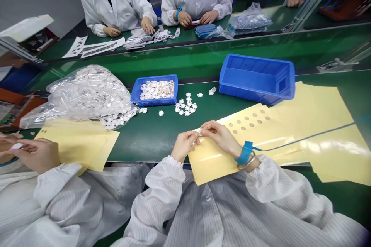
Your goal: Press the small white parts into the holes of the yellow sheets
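The left hand [183, 146] and right hand [220, 137] are both closed in a pinch over the green table [150, 148], fingertips gripping a small white disc [198, 133] just above a yellow backing sheet [249, 131] punched with round holes. A blue strap [245, 153] circles the right wrist, and loose discs [185, 105] lie ahead, beside a blue bin [153, 90] full of them

Head-worn view facing forward and down, close above the left hand [183, 146] and right hand [220, 137], across a green workbench [150, 146]
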Available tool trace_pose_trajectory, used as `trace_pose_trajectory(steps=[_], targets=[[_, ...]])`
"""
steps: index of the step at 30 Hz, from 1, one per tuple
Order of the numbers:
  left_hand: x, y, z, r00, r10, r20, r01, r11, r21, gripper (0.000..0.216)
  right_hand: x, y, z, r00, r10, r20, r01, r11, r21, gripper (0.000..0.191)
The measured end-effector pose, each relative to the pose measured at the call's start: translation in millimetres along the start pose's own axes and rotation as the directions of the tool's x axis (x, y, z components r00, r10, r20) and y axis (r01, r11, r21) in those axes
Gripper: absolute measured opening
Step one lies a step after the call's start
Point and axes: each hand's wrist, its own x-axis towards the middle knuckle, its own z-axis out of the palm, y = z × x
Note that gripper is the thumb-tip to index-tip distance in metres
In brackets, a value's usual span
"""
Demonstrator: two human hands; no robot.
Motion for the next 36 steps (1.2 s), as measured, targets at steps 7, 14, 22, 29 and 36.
trace_pose_trajectory(steps=[7,14,22,29,36], targets=[[0,0,1,1.0,0.006,0.003,-0.006,1.0,0.016,0.031,-1,-1,2,1.0,-0.011,-0.016,0.01,0.999,-0.032,0.015],[-1,0,0,1.0,0.01,0.017,-0.01,1.0,0.013,0.032,-1,6,5,0.998,-0.044,-0.049,0.042,0.998,-0.04,0.017],[-5,8,0,0.992,0.038,0.121,-0.026,0.995,-0.095,0.036,-6,-16,7,0.995,-0.09,-0.042,0.089,0.996,-0.02,0.024],[-3,15,-6,0.996,0.048,0.074,-0.022,0.947,-0.322,0.033,-14,-43,17,0.978,-0.196,-0.073,0.163,0.933,-0.321,0.014],[3,16,-40,0.995,0.06,-0.08,-0.086,0.922,-0.378,0.038,-21,-15,22,0.991,-0.125,0.056,0.136,0.919,-0.371,0.008]])
